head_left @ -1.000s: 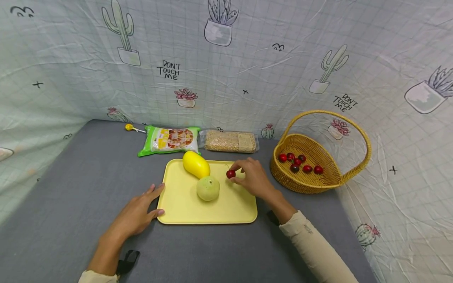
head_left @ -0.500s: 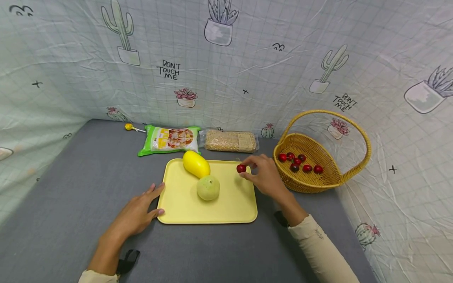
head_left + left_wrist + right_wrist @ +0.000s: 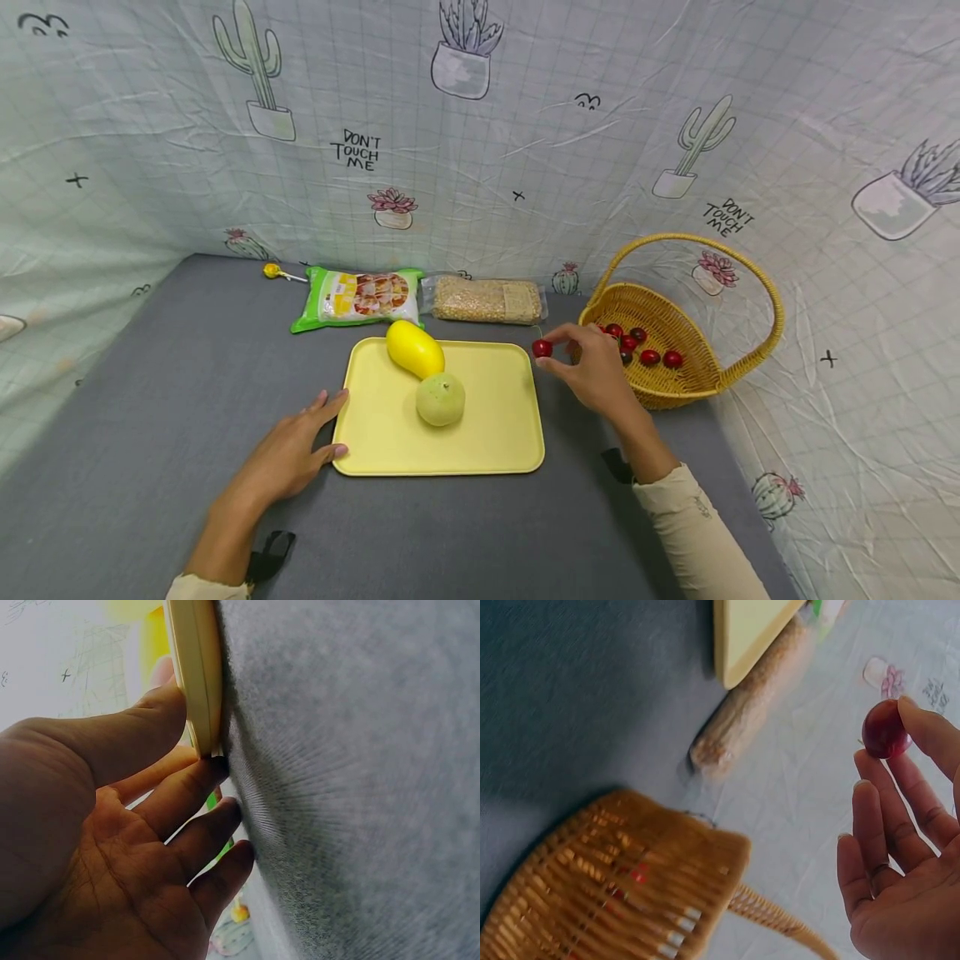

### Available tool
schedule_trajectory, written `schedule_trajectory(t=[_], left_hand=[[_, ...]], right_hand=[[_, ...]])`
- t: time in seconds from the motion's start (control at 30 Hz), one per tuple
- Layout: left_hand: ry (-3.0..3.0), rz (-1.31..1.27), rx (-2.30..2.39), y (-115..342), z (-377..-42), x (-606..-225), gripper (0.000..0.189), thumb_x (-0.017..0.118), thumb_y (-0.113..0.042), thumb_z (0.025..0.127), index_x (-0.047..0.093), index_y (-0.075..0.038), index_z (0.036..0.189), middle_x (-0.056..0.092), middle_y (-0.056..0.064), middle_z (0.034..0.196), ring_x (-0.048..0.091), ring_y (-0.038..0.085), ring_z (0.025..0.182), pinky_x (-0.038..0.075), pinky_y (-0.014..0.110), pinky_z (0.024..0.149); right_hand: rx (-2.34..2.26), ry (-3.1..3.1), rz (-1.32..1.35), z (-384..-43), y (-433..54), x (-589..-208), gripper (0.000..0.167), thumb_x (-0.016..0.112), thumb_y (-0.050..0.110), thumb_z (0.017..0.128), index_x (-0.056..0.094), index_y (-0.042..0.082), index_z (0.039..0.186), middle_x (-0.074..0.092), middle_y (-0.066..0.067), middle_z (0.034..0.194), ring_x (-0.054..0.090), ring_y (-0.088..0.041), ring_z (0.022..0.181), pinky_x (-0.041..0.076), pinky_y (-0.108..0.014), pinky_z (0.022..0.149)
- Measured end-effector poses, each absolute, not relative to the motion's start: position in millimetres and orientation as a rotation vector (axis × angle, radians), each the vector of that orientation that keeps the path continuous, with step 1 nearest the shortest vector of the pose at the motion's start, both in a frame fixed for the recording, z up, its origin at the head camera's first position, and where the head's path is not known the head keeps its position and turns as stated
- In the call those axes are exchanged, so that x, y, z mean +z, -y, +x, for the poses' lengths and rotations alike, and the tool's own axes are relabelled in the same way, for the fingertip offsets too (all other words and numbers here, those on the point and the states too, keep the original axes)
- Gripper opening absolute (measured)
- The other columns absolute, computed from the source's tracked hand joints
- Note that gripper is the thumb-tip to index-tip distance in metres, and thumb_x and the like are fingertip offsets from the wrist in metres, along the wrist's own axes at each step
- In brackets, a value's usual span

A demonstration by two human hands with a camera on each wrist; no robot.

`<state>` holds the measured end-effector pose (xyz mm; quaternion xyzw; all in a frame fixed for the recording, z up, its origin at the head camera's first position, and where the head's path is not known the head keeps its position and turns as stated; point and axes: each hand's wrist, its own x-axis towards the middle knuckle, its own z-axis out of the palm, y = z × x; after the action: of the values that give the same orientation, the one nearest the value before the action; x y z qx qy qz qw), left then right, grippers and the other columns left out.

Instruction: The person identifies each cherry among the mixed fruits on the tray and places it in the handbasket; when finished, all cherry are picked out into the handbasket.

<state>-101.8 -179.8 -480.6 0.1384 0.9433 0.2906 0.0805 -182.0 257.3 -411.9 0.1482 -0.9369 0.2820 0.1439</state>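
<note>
Between thumb and fingertips, my right hand [image 3: 592,367] pinches a dark red cherry [image 3: 542,348] with a thin stem. It is in the air just past the right edge of the yellow tray [image 3: 487,433], beside the wicker basket [image 3: 667,396]. In the right wrist view the cherry [image 3: 886,729] is held well above the table. My left hand [image 3: 288,454] rests at the tray's left edge; the left wrist view shows its thumb and fingers, nearly straight, touching the rim [image 3: 196,682]. On the tray lie a yellow mango [image 3: 415,350] and a round pale green fruit [image 3: 440,399].
Several cherries [image 3: 649,357] lie in the basket, some hidden behind my right hand; its tall handle [image 3: 776,308] arches above it. Behind the tray are a green-and-white food packet [image 3: 360,296], a clear bag of grains [image 3: 487,300] and a yellow lollipop [image 3: 272,271]. A patterned cloth hangs behind.
My right hand has carried the cherry rightward from over the tray to beyond its right edge, near the basket. The left hand has stayed in place.
</note>
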Motion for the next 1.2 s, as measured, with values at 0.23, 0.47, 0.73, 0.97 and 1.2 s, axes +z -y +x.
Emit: schedule_trajectory(t=[0.23, 0.47, 0.73, 0.97, 1.2], left_hand=[[-2.817, 0.416, 0.868, 180.4, -101.7, -480.6, 0.085, 0.08, -0.026, 0.095, 0.037, -0.008, 0.166, 0.035, 0.039, 0.163, 0.044, 0.062, 0.144, 0.042, 0.076, 0.109], [-2.823, 0.42, 0.864, 181.5, -101.7, -480.5, 0.085, 0.081, -0.026, 0.095, 0.037, -0.008, 0.166, 0.035, 0.039, 0.163, 0.043, 0.062, 0.144, 0.042, 0.076, 0.109], [-2.826, 0.419, 0.865, 181.5, -101.9, -480.4, 0.085, 0.081, -0.026, 0.095, 0.038, -0.008, 0.166, 0.035, 0.04, 0.162, 0.044, 0.062, 0.143, 0.042, 0.076, 0.108], [-2.826, 0.414, 0.864, 180.4, -100.8, -480.5, 0.085, 0.081, -0.026, 0.094, 0.039, -0.008, 0.165, 0.037, 0.039, 0.162, 0.045, 0.061, 0.144, 0.042, 0.075, 0.109], [-2.828, 0.407, 0.859, 179.1, -101.1, -479.8, 0.085, 0.081, -0.026, 0.094, 0.039, -0.008, 0.165, 0.036, 0.039, 0.162, 0.044, 0.061, 0.145, 0.041, 0.076, 0.11]], right_hand=[[0.79, 2.685, 0.37, -181.8, -275.8, -412.5, 0.031, 0.093, 0.022, 0.084, 0.079, 0.012, 0.109, 0.073, -0.01, 0.095, 0.063, -0.031, 0.089, 0.047, -0.044, 0.083], [0.797, 2.661, 0.312, -181.9, -294.4, -410.3, 0.032, 0.092, 0.023, 0.086, 0.078, 0.011, 0.112, 0.078, -0.012, 0.105, 0.068, -0.034, 0.096, 0.05, -0.046, 0.085], [0.781, 2.635, 0.267, -186.0, -314.9, -408.0, 0.031, 0.091, 0.022, 0.087, 0.079, 0.011, 0.114, 0.076, -0.014, 0.103, 0.065, -0.028, 0.089, 0.048, -0.035, 0.074], [0.752, 2.65, 0.206, -192.5, -332.4, -409.7, 0.032, 0.09, 0.023, 0.088, 0.078, 0.01, 0.115, 0.074, -0.015, 0.1, 0.066, -0.033, 0.089, 0.05, -0.035, 0.074], [0.76, 2.655, 0.158, -199.1, -348.0, -414.8, 0.031, 0.089, 0.019, 0.089, 0.078, 0.009, 0.116, 0.075, -0.017, 0.102, 0.068, -0.038, 0.092, 0.045, -0.036, 0.076]])
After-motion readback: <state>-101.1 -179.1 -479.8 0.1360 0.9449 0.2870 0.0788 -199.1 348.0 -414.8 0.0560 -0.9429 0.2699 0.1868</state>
